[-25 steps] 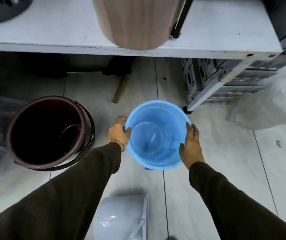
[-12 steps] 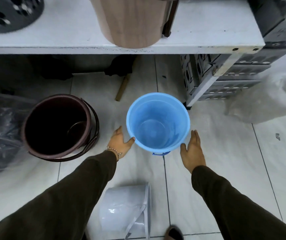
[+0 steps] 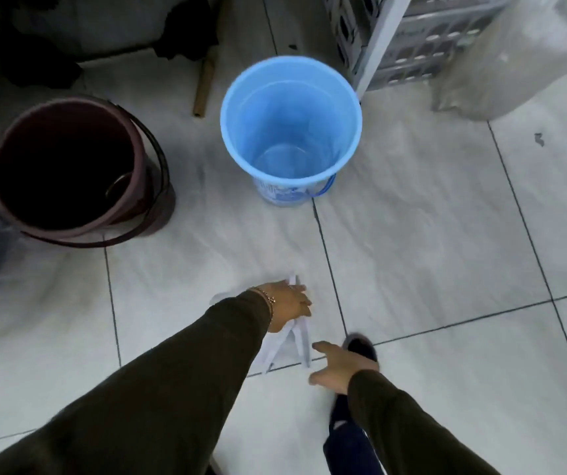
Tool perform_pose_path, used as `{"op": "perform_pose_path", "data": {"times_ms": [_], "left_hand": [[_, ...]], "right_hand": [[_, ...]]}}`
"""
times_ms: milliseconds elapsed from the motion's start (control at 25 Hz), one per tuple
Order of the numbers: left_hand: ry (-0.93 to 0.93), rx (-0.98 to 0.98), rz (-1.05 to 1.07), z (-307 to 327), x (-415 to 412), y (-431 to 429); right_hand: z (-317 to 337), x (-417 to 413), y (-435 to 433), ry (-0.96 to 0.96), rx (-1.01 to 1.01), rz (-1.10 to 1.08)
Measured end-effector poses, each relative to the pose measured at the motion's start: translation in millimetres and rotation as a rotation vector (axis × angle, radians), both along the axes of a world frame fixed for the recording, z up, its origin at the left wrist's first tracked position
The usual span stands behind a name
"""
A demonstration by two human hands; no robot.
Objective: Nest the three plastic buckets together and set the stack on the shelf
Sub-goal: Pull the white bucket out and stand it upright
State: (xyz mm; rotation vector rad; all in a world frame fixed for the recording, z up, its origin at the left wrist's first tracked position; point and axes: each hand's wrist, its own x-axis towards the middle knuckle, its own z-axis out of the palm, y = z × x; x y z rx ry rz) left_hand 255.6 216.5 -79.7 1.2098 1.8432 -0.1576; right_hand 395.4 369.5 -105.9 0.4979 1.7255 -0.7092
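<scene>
A light blue bucket [image 3: 290, 128] stands upright on the tiled floor, mouth up, with nothing inside. To its left stands a larger dark maroon bucket [image 3: 69, 166] with a black handle. A white bucket [image 3: 284, 349] lies on its side near me, mostly hidden under my left arm. My left hand [image 3: 287, 308] rests on its rim, fingers curled over the edge by the white handle. My right hand [image 3: 335, 366] hovers just right of the white bucket with fingers spread, holding nothing.
A white shelf leg [image 3: 383, 46] and grey crates [image 3: 446, 36] stand behind the blue bucket. A clear plastic bag [image 3: 532, 53] bulges at the right. A cardboard tube [image 3: 205, 87] lies on the floor. My dark shoe [image 3: 361, 347] is beside my right hand.
Both hands let go of the blue bucket, which now stands on the floor, and dropped back to the white bucket near me. The view tilted down, so the shelf top is out of sight.
</scene>
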Motion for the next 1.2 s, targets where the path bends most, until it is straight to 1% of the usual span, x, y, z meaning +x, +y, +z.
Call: {"op": "perform_pose_path", "data": {"times_ms": [40,80,160,200,240,320,400,520,600,720,800,840,960,1000,1040,1120,1200], "left_hand": [[0.046,-0.019,-0.120,-5.1,15.0,-0.8],[0.107,-0.002,-0.180,-7.7,19.8,-2.7],[0.235,0.035,-0.235,-2.9,17.5,-11.5],[0.263,0.039,-0.251,2.5,16.6,-21.6],[0.283,0.044,-0.247,9.8,13.2,-35.4],[0.299,0.057,-0.192,28.3,1.3,-71.8],[0.268,0.056,-0.058,41.0,-5.6,-113.5],[0.258,0.037,0.106,40.4,9.6,-157.2],[0.293,0.003,0.133,23.1,34.6,-176.6],[0.300,-0.094,0.128,-8.6,79.9,-198.8],[0.294,-0.128,0.126,-19.0,100.1,-206.7],[0.294,-0.127,0.124,-21.5,105.0,-209.0],[0.291,-0.099,0.151,-13.9,96.9,-207.4],[0.281,-0.064,0.217,-8.3,87.3,-205.6],[0.268,-0.001,0.325,-2.1,74.6,-202.4],[0.198,0.183,0.673,12.7,42.2,-190.3],[0.163,0.305,1.004,25.2,-1.2,-164.1]], "right_hand": [[-6.5,21.7,-17.0,0.064,-0.005,-0.035],[-11.0,30.4,-28.6,0.173,-0.016,-0.110],[-13.3,29.6,-44.7,0.366,-0.018,-0.213],[-7.3,30.3,-54.0,0.457,-0.017,-0.217],[0.1,29.1,-61.9,0.543,-0.011,-0.177],[16.2,20.1,-76.2,0.738,0.045,-0.016],[30.8,7.0,-89.7,0.916,0.100,0.172],[40.0,-9.6,-102.8,0.993,0.190,0.564],[35.4,-13.5,-110.3,1.017,0.262,0.730],[11.9,-6.6,-113.5,0.916,0.233,0.821],[-0.8,-1.9,-109.3,0.848,0.232,0.833],[-0.6,-2.2,-107.1,0.862,0.226,0.831],[8.0,-14.4,-88.2,1.090,0.155,0.893],[13.1,-23.3,-79.5,1.104,0.111,0.825],[20.1,-35.0,-70.5,1.090,0.097,0.696],[32.3,-67.0,-53.5,1.033,0.144,0.326],[37.8,-115.5,-35.3,0.943,0.170,-0.118]]}}
